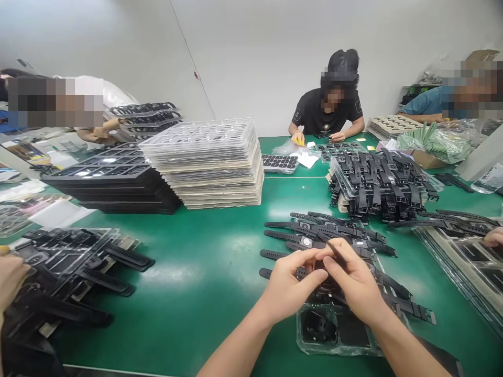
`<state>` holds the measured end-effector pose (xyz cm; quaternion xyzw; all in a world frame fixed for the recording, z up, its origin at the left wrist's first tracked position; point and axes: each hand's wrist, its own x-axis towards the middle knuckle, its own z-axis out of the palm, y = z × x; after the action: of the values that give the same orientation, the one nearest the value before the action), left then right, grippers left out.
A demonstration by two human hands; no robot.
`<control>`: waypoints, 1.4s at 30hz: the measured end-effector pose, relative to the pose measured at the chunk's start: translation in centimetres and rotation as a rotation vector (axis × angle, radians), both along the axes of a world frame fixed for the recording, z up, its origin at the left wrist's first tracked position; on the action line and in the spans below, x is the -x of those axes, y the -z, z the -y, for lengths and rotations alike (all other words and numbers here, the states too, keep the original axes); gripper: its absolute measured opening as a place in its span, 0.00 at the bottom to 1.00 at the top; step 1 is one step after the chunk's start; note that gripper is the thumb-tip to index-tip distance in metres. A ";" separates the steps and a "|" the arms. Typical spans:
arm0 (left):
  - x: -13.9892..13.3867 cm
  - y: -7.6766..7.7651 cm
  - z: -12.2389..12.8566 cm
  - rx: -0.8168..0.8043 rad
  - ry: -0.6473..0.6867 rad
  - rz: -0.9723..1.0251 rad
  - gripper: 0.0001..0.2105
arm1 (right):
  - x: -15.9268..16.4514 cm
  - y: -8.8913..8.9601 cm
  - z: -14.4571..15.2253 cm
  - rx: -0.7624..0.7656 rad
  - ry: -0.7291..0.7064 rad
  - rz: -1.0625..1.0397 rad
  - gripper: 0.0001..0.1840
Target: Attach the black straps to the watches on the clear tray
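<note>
My left hand and my right hand meet above a clear plastic tray. Fingers and thumbs of both are closed around a dark smartwatch, mostly hidden by the fingers. A dark strap end seems to stand up between my right thumb and fingers. Beneath my hands, the tray's front pocket holds a black watch with its strap curled. Several black-strapped watches lie in rows across the tray's far part, straps sticking out past both sides.
Stacked clear trays stand beside black trays at the back left. Watch-laden trays rise at the back right; another pile is left. Co-workers sit opposite and at both sides; other people's hands reach in at the left and right edges.
</note>
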<state>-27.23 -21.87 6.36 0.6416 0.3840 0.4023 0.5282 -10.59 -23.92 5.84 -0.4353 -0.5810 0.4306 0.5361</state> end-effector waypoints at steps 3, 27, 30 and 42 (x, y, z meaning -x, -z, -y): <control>-0.1 -0.1 0.1 0.023 0.038 -0.028 0.13 | -0.1 0.6 0.3 -0.034 0.003 0.013 0.17; -0.3 0.2 0.4 -0.049 -0.017 0.087 0.11 | -0.1 1.3 0.3 -0.240 0.130 -0.176 0.10; -0.3 0.3 0.5 -0.071 -0.032 0.097 0.12 | 0.1 1.4 0.2 -0.276 0.142 -0.165 0.11; -0.2 0.4 0.3 -0.046 -0.093 0.182 0.14 | -0.8 0.4 -0.3 -0.394 0.093 0.279 0.03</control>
<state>-27.03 -22.12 5.99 0.5959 0.3543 0.4918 0.5268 -9.76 -23.66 5.41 -0.4039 -0.7014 0.2196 0.5446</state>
